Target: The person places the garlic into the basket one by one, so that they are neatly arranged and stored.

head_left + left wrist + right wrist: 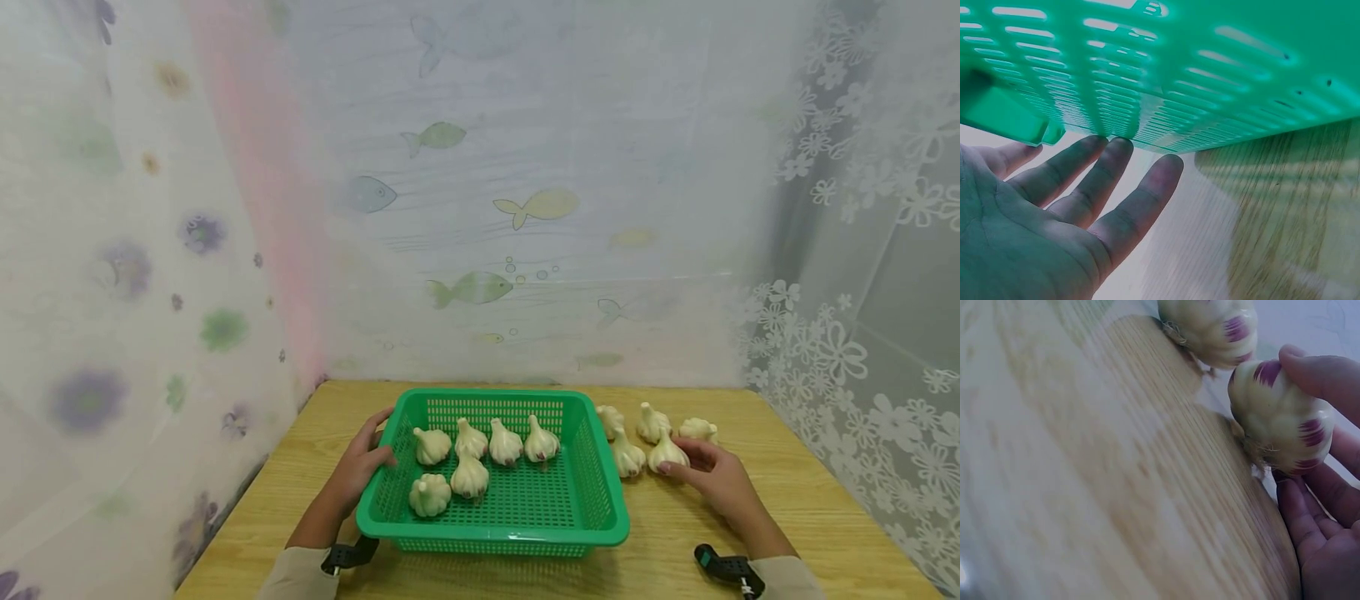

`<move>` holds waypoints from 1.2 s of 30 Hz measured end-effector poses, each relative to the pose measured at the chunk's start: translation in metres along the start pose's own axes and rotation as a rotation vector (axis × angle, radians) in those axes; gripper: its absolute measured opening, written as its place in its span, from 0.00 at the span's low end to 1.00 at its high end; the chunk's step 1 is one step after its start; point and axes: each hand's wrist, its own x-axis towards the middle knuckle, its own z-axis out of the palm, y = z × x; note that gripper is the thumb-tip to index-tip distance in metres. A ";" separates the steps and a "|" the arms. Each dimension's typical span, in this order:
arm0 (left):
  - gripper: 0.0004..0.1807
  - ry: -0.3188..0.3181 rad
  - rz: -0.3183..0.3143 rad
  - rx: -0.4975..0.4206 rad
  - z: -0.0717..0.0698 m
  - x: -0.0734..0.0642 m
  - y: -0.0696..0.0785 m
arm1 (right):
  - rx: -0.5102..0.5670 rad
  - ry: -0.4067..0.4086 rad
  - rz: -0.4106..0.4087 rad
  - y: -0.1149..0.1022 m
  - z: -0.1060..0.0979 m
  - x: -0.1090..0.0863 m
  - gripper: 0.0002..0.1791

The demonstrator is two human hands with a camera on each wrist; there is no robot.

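A green plastic basket [495, 533] stands on the table with several garlic bulbs [506, 444] inside, mostly toward its back and left. At its left side my left hand [358, 467] grips the rim, thumb over the edge. The left wrist view has its fingertips [1163, 169] against the slotted outer wall [1147, 112]. To the basket's right, my right hand [716, 479] pinches a garlic bulb [667, 452] between thumb and fingers. That bulb [1279, 419], purple-streaked with a rooty base, is low over or on the table; I cannot tell which.
Several loose garlic bulbs lie right of the basket: one beside its wall [627, 457], one behind [652, 422] and one farther right [699, 430]. Each wrist wears a black strap device [726, 565]. Patterned curtains [525, 208] surround the wooden table [810, 500].
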 end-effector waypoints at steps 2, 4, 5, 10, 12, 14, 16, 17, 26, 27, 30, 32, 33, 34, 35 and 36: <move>0.46 -0.004 0.000 -0.004 0.000 0.000 0.000 | 0.009 0.000 0.001 0.000 0.000 0.000 0.39; 0.46 -0.007 -0.001 -0.010 0.000 0.000 0.001 | 0.009 0.006 0.007 0.000 0.000 0.000 0.39; 0.46 -0.008 -0.001 -0.013 0.000 0.000 0.001 | 0.003 0.008 0.007 0.001 0.000 0.000 0.39; 0.46 -0.007 -0.002 -0.016 0.000 0.000 0.001 | -0.002 0.024 0.020 0.004 0.000 0.002 0.40; 0.46 -0.007 -0.002 -0.017 -0.001 0.001 0.001 | 0.005 0.022 0.020 0.004 -0.001 0.002 0.40; 0.46 -0.007 -0.003 -0.017 -0.001 0.001 0.000 | 0.015 0.021 0.023 0.004 -0.001 0.002 0.40; 0.46 -0.009 -0.003 -0.018 -0.001 0.001 -0.001 | 0.022 0.014 0.030 0.004 -0.001 0.001 0.40; 0.46 -0.010 -0.003 -0.016 -0.001 0.001 -0.001 | 0.023 0.011 0.034 0.004 -0.002 0.001 0.40; 0.45 0.007 0.002 -0.013 0.000 0.003 -0.004 | 0.019 -0.007 0.095 0.005 -0.004 0.000 0.48; 0.46 0.003 0.002 -0.013 0.000 0.003 -0.004 | 0.025 -0.011 0.098 0.005 -0.004 0.000 0.49; 0.46 0.004 -0.002 -0.012 0.000 0.002 -0.003 | 0.044 0.002 0.112 0.003 -0.004 -0.001 0.50; 0.46 -0.004 -0.001 -0.011 0.000 0.001 -0.002 | 0.053 0.011 0.112 0.002 -0.005 -0.001 0.51; 0.46 -0.009 0.001 -0.010 0.000 0.001 -0.002 | 0.059 0.015 0.107 0.001 -0.005 0.000 0.51; 0.46 -0.008 0.000 -0.012 0.000 0.001 -0.002 | 0.063 0.024 0.104 -0.001 -0.005 0.000 0.51; 0.46 -0.004 -0.001 -0.014 0.000 0.001 -0.002 | 0.070 0.029 0.094 -0.002 -0.005 0.000 0.50; 0.46 -0.003 -0.002 -0.017 0.000 0.001 -0.002 | 0.083 0.041 0.081 -0.004 -0.005 0.000 0.49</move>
